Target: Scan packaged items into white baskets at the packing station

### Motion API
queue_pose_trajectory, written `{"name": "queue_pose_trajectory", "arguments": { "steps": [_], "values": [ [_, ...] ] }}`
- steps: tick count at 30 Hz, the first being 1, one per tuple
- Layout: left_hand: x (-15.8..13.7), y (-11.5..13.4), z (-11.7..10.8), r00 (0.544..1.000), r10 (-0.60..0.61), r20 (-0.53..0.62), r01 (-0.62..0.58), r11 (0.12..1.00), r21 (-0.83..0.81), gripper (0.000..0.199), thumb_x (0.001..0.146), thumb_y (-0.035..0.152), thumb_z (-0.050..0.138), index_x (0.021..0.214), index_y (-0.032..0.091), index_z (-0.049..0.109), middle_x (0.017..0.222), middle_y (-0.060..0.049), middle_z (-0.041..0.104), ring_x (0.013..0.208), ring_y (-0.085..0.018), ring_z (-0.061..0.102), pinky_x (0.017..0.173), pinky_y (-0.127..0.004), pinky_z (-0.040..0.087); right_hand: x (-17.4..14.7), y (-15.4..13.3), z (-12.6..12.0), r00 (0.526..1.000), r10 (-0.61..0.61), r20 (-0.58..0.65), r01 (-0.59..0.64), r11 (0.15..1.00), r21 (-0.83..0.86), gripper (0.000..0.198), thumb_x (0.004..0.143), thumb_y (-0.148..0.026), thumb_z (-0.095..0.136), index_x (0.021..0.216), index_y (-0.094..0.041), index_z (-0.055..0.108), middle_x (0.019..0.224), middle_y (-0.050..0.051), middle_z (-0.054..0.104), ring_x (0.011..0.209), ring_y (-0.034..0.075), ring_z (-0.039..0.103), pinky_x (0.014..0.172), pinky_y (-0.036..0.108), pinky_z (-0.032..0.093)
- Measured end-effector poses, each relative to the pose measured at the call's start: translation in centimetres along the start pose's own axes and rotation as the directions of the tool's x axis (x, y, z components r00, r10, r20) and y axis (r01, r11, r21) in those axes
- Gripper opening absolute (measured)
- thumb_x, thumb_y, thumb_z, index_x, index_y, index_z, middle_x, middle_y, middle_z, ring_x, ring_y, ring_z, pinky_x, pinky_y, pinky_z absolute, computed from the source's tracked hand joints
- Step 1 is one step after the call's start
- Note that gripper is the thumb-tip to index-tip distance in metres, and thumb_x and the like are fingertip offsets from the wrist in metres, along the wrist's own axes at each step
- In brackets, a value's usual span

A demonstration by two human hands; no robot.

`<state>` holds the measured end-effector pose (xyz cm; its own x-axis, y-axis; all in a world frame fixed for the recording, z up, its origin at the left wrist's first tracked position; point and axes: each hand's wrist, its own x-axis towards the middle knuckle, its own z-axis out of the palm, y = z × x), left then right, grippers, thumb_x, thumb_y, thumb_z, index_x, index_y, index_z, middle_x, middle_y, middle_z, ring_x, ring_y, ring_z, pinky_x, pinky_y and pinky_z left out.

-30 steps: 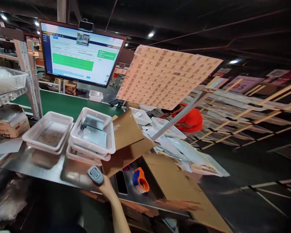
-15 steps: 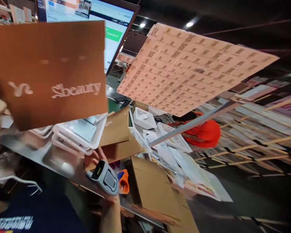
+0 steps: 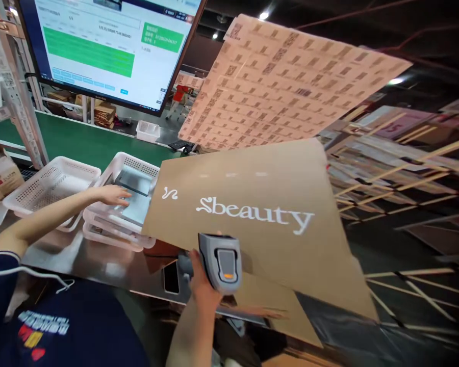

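Observation:
My left hand (image 3: 115, 195) reaches over a white perforated basket (image 3: 128, 158), its fingers stretched out and apart. Below those fingers lie flat light-blue and grey packages (image 3: 135, 206); whether I touch them is hard to tell. My right hand (image 3: 205, 288) is closed round a grey barcode scanner (image 3: 227, 262) with a small orange light; some of its fingers are hidden behind it. Just behind the scanner, a large brown cardboard box (image 3: 252, 196) printed "beauty" leans at a tilt. I cannot tell whether my right fingers also touch the cardboard.
Another white basket (image 3: 57, 178) stands farther left, with a carton (image 3: 0, 176) beside it. A monitor (image 3: 110, 51) hangs above the green surface (image 3: 80, 140). On the metal table's front edge lies a phone (image 3: 171, 278). A sheet of printed codes (image 3: 286, 86) slants overhead.
The cardboard has gone from my left side across to the right, out of my left hand. That hand is now over the basket. My right hand and the scanner have shifted right in view.

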<state>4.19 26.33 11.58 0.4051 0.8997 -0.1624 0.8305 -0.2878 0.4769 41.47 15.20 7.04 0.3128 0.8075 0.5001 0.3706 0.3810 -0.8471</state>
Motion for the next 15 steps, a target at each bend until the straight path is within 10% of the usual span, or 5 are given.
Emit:
{"name": "queue_pose_trajectory", "arguments": {
  "steps": [4, 9, 15],
  "values": [
    [-1.2, -1.5, -0.2, 0.987, -0.047, 0.155, 0.004, 0.965, 0.263, 0.064, 0.11, 0.05, 0.059, 0.166, 0.021, 0.056, 0.172, -0.018, 0.046, 0.159, -0.042, 0.045, 0.131, -0.06, 0.033, 2.5, -3.6, 2.9, 0.989, 0.114, -0.095, -0.103, 0.989, 0.109, 0.074, 0.066, -0.06, 0.091, 0.12, -0.011, 0.076, 0.126, 0.021, 0.077, 0.117, 0.037, 0.074, 0.112, 0.056, 0.059],
    [-7.4, -6.1, -2.0, 0.961, 0.1, -0.259, -0.052, 0.981, 0.187, 0.077, 0.11, 0.063, 0.048, 0.175, 0.022, 0.043, 0.181, -0.015, 0.03, 0.171, -0.035, 0.021, 0.139, -0.06, 0.009, 5.8, -5.8, 4.2, 0.994, 0.056, -0.091, -0.046, 0.993, 0.11, 0.071, 0.066, -0.06, 0.092, 0.114, -0.011, 0.077, 0.124, 0.021, 0.078, 0.115, 0.034, 0.075, 0.112, 0.052, 0.059],
    [-17.5, -17.1, 0.8, 0.93, -0.365, -0.031, 0.366, 0.93, 0.025, 0.111, 0.07, 0.036, 0.09, 0.168, 0.005, 0.047, 0.172, -0.032, 0.037, 0.166, -0.048, 0.029, 0.132, -0.073, 0.012, 8.0, -4.3, 5.5, 0.979, 0.031, 0.201, 0.001, 0.988, -0.155, 0.054, 0.068, -0.062, 0.081, 0.093, -0.014, 0.08, 0.103, 0.021, 0.081, 0.111, 0.04, 0.076, 0.113, 0.058, 0.055]
  ]
}}
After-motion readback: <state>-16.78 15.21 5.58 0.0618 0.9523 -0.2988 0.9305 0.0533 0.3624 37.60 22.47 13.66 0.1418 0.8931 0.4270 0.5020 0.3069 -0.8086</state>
